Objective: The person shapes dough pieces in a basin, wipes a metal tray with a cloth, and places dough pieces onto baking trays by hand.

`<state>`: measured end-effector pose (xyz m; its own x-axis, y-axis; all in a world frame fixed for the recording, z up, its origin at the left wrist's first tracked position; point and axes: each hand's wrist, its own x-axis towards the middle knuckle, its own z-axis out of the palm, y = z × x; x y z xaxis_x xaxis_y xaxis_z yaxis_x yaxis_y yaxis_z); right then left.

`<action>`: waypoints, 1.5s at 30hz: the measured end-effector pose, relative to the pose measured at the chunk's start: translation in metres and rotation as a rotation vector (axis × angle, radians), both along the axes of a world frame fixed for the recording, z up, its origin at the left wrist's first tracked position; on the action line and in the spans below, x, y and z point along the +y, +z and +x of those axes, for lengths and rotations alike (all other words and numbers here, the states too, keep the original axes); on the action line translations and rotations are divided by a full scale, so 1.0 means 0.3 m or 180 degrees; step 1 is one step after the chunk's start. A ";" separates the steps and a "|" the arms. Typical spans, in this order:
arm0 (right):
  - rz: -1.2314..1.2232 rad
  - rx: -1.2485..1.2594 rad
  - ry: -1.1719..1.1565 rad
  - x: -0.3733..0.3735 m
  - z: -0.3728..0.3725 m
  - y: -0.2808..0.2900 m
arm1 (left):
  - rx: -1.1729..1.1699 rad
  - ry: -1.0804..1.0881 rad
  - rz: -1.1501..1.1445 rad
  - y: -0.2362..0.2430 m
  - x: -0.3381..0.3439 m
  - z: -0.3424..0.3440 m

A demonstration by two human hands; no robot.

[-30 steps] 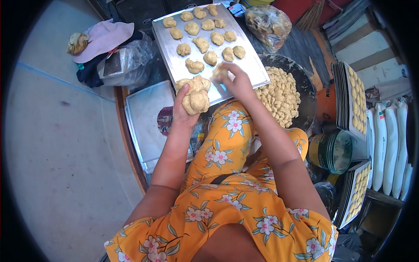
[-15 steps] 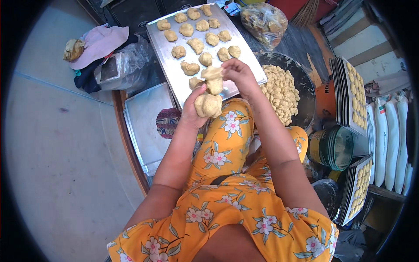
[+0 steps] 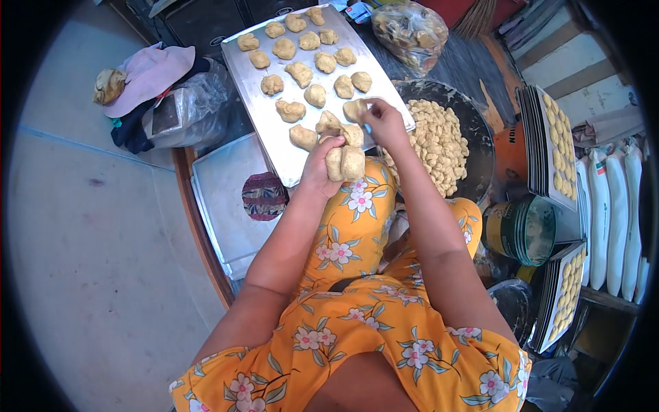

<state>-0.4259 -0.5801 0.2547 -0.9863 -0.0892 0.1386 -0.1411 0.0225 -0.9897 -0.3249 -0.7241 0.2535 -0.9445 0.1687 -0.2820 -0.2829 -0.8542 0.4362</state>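
My left hand is closed round a thick, lobed lump of tan dough above the near edge of a metal baking tray. Between the fingertips and thumb of my right hand is a small dough piece, low over the tray's right side; I cannot tell whether it touches the metal. Rows of rough dough balls cover the tray. One dough ball sits just beyond the lump in my left hand, partly hidden by it.
Right of the tray stands a wide black basin heaped with small dough pieces. Stacked trays of shaped dough lean farther right, by a green bucket. Bare trays and a patterned round cloth lie left.
A piece of dough has come away from the lump. My right hand has carried it right, apart from my left hand. My left hand has shifted slightly right with the rest.
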 end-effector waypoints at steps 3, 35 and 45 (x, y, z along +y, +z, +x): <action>0.2433 0.0477 0.0160 0.022 0.034 0.025 | -0.0147 0.0050 0.0153 -0.008 -0.021 -0.006; 0.2663 0.0624 -0.0228 -0.058 -0.281 0.029 | 0.0097 0.0284 -0.0125 0.053 -0.137 0.053; 0.3140 0.1256 0.0237 -0.129 -0.182 0.109 | 0.0138 0.0498 -0.0190 0.023 -0.245 0.137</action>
